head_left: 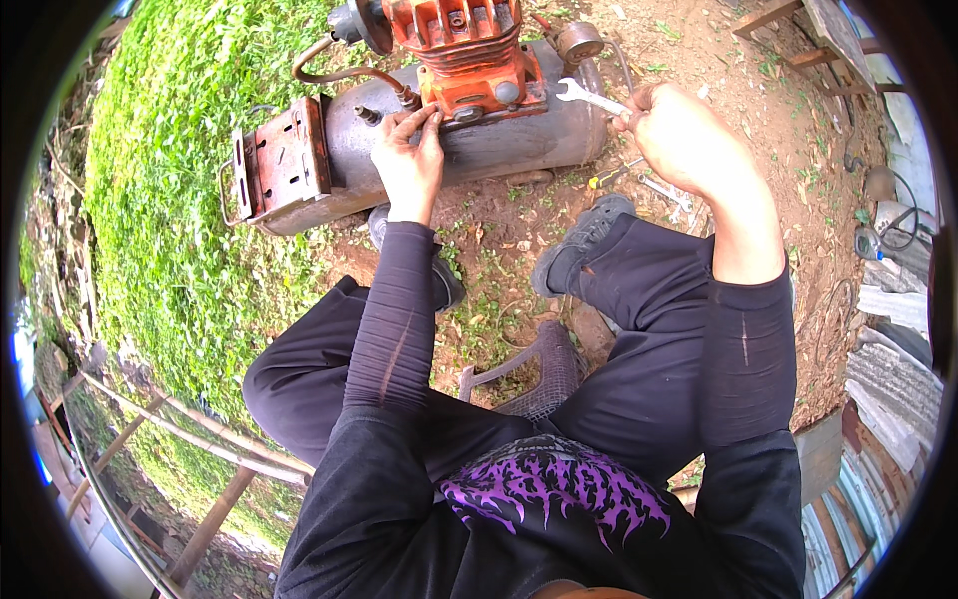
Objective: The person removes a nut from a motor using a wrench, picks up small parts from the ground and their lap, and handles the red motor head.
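An air compressor lies across the ground in front of me, with an orange pump head (469, 72) bolted on a grey, worn tank (519, 140). My left hand (411, 165) reaches the left corner of the pump's base, thumb and fingertips pinched together there. Whatever sits between those fingertips is too small to make out. Held in my closed right hand (684, 138) is a silver open-end wrench (591, 97). Its open jaw points left, over the right part of the tank and apart from the pump.
A yellow-handled screwdriver (605, 180) and several wrenches (679, 198) lie on the dirt right of my foot. A bent copper pipe (339, 78) joins the pump and tank. A rusty slotted plate (282, 158) covers the tank's left end. Corrugated sheets (888, 399) stand far right.
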Demonstrator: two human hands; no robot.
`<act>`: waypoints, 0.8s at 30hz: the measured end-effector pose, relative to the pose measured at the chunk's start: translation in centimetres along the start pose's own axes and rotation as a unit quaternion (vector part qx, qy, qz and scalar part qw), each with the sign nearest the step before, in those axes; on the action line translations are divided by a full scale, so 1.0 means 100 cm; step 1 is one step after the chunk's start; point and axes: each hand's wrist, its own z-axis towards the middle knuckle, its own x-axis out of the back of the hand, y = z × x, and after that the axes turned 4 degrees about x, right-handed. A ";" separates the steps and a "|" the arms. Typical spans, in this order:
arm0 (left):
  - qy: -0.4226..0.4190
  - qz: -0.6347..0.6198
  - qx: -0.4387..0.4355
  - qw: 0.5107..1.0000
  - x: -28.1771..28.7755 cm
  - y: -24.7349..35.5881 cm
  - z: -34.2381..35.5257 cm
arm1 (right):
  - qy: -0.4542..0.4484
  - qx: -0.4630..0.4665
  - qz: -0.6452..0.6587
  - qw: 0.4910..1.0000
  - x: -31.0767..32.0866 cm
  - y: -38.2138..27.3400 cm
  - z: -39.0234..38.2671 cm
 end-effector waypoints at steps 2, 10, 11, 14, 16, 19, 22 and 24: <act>-0.005 0.018 0.005 1.000 0.002 -0.001 0.002 | 0.000 0.005 -0.001 1.000 -0.001 0.001 0.000; 0.001 0.014 0.028 1.000 0.002 0.003 -0.004 | 0.005 -0.019 0.021 1.000 0.001 -0.004 -0.001; -0.002 0.013 0.019 1.000 0.001 0.002 -0.004 | 0.008 -0.010 0.014 1.000 0.000 -0.004 -0.002; -0.009 0.004 0.008 1.000 0.001 -0.002 -0.001 | 0.006 0.018 -0.010 1.000 -0.002 0.000 -0.002; -0.014 -0.015 0.017 1.000 0.000 -0.004 0.000 | -0.005 0.025 -0.026 0.999 -0.004 0.005 0.002; -0.022 -0.043 0.023 0.999 -0.001 -0.014 0.001 | -0.015 0.017 -0.034 0.999 -0.005 0.006 0.004; -0.034 -0.064 0.074 0.995 0.000 -0.015 0.002 | -0.013 0.019 -0.037 0.999 -0.003 0.004 0.003; -0.031 -0.107 0.093 0.989 -0.002 -0.021 0.003 | -0.008 0.010 -0.018 1.000 -0.002 0.001 0.001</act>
